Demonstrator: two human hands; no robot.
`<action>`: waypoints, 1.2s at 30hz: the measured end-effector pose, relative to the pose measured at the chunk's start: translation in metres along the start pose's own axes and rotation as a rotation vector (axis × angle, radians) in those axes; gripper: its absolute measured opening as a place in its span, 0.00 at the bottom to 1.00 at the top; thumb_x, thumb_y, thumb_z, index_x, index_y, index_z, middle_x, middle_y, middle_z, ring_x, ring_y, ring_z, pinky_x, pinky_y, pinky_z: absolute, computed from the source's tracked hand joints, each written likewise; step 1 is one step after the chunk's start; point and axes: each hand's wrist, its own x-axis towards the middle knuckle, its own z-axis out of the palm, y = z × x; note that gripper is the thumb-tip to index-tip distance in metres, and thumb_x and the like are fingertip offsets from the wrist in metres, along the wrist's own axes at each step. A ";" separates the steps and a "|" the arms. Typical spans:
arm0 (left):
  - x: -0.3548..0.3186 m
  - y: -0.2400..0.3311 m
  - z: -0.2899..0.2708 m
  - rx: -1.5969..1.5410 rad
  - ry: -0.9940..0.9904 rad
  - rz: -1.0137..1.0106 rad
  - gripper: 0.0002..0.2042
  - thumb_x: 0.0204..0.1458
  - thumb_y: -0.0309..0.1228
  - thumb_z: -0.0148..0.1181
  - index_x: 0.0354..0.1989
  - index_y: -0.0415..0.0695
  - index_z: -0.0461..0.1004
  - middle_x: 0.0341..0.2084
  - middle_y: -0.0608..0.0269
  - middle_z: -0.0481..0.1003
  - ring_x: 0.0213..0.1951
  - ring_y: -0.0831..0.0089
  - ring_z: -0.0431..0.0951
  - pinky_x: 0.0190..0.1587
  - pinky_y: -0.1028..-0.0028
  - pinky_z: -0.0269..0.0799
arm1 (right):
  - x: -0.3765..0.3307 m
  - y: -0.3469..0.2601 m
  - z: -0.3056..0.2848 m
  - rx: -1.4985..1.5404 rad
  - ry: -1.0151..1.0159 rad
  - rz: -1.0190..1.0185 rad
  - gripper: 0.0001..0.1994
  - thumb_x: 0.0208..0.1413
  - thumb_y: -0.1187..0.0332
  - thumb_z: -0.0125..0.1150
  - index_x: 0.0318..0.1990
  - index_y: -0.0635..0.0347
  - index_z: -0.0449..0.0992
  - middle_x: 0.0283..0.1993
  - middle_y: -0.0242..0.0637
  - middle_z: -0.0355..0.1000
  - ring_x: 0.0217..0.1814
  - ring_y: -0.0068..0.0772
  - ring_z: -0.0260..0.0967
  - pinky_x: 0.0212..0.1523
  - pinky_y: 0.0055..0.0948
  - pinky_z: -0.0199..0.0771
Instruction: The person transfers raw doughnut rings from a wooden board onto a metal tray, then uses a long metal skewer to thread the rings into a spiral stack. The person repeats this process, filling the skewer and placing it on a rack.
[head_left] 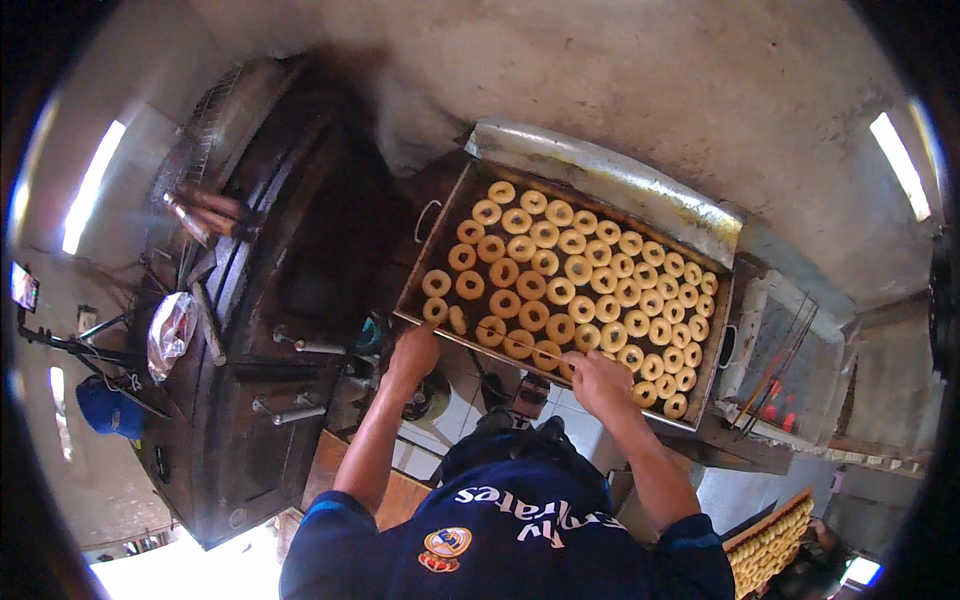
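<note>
A wide rectangular metal pan (584,187) full of dough rings (544,234) lies in front of me. The rings stand close together in rows; those on the left look browner than the pale ones on the right. My right hand (600,383) is closed around a thin stick (518,341), which reaches leftward over the rings along the near edge. My left hand (412,358) is closed at the pan's near left corner, next to a ring tipped on its side (457,320). What its fingers hold is hidden.
A dark metal oven (300,230) with handles stands on the left, with wooden-handled tools (208,213) and a plastic bag (172,335) on it. A metal sheet (600,175) borders the pan's far side. Right of it, a grey tray (780,345) holds long thin rods. Behind right, another tray (770,545) carries rings.
</note>
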 end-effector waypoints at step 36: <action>-0.130 0.092 0.069 -0.736 0.577 -0.366 0.18 0.74 0.30 0.52 0.66 0.35 0.79 0.53 0.52 0.85 0.56 0.66 0.83 0.61 0.67 0.75 | -0.184 0.109 0.117 0.359 0.474 0.390 0.13 0.68 0.72 0.60 0.58 0.55 0.82 0.47 0.50 0.86 0.49 0.60 0.84 0.47 0.54 0.83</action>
